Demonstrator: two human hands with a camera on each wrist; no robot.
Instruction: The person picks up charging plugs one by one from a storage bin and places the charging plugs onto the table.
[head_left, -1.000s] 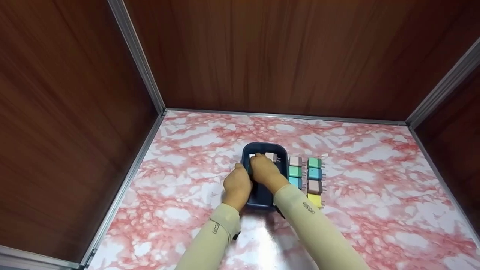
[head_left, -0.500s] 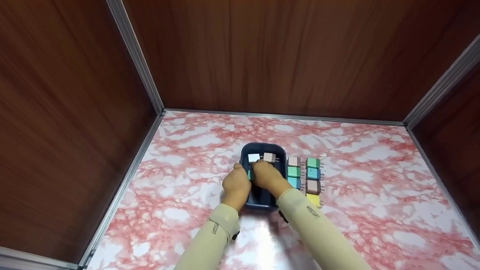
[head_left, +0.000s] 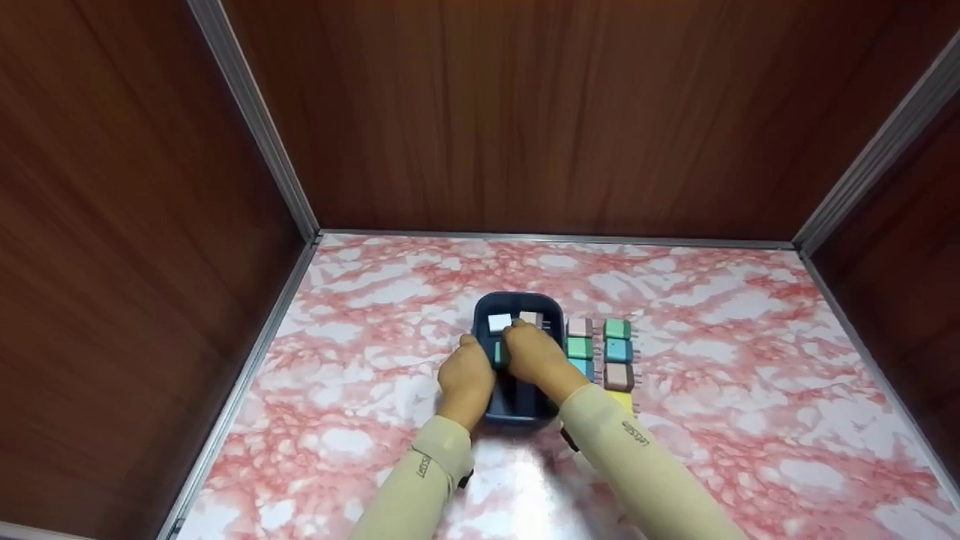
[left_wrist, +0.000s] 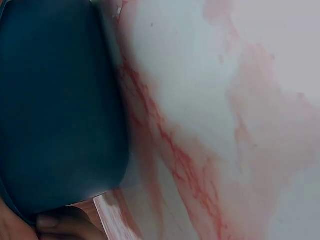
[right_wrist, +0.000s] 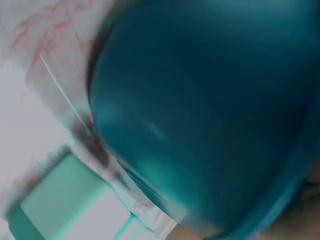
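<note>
My left hand (head_left: pixel 466 379) grips the left wall of a dark blue rectangular box (head_left: pixel 517 298). In the left wrist view, fingers (left_wrist: pixel 70 225) bend at the edge of the box (left_wrist: pixel 60 100). My right hand (head_left: pixel 534 356) reaches down into the box and pinches a teal-green plug charger (head_left: pixel 497 354), mostly hidden behind it. At the far end of the box lie a white charger (head_left: pixel 499 323) and a pale pink charger (head_left: pixel 529 318), prongs pointing right. The right wrist view is largely filled by the box's outer wall (right_wrist: pixel 200 100).
Right of the box stand two columns of chargers: pink (head_left: pixel 580 328), green (head_left: pixel 580 348) and blue (head_left: pixel 581 368), then green (head_left: pixel 616 328), blue (head_left: pixel 618 350), brownish pink (head_left: pixel 619 376) and yellow (head_left: pixel 621 401). Wood-grain panels (head_left: pixel 555 120) enclose the red-and-white table (head_left: pixel 375 352).
My right hand has drawn back toward the near end inside the box, uncovering the white charger. My left hand stays on the box wall. The head view has shifted slightly.
</note>
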